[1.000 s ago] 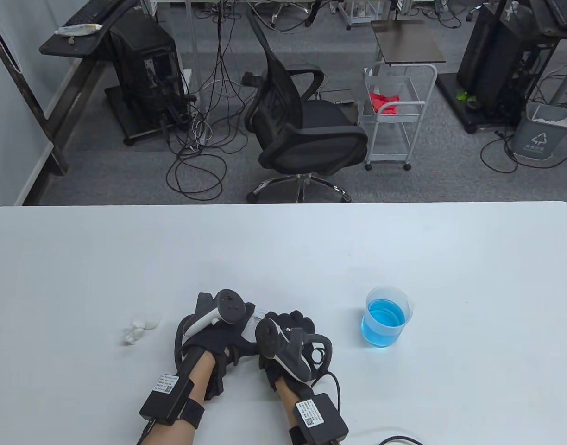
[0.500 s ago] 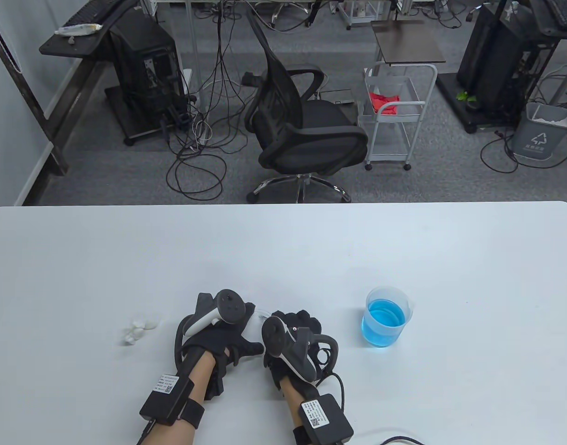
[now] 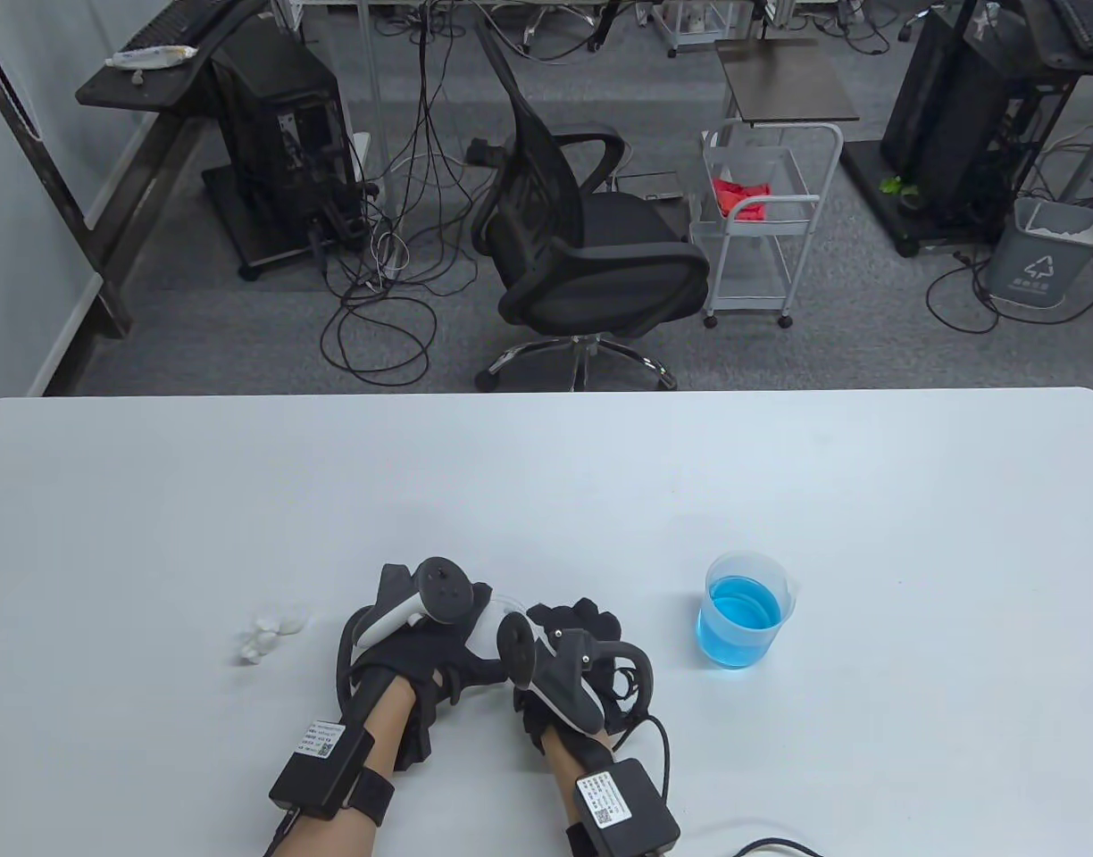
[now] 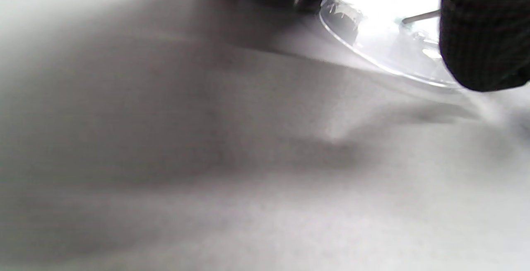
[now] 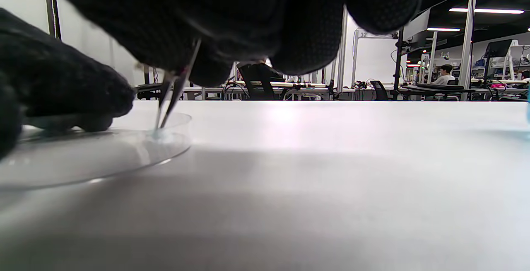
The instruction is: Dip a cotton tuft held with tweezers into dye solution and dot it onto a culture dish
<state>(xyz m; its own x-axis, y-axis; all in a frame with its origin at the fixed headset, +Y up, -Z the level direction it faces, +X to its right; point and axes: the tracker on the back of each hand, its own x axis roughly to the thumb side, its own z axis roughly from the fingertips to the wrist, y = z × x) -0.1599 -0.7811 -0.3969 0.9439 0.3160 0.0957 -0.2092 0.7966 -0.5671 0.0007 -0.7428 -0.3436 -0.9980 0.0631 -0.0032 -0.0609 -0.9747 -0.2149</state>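
Note:
A clear culture dish (image 5: 95, 159) lies flat on the white table, mostly hidden under both hands in the table view. My left hand (image 3: 462, 638) holds the dish (image 4: 385, 51) by its rim between fingers and thumb. My right hand (image 3: 564, 620) pinches metal tweezers (image 5: 176, 88), which point down with their tips touching the dish floor. The tuft at the tips is too small to make out. A clear beaker of blue dye (image 3: 745, 611) stands to the right of my right hand, apart from it.
Several loose white cotton tufts (image 3: 270, 629) lie left of my left hand. Bare white table (image 3: 546, 482) stretches beyond the hands and to both sides. An office chair (image 3: 582, 250) and a white cart (image 3: 765, 223) stand past the table's far edge.
My right hand has shifted slightly to the right and back toward me and turned at the wrist, staying over the dish. The left hand, beaker and cotton have not moved.

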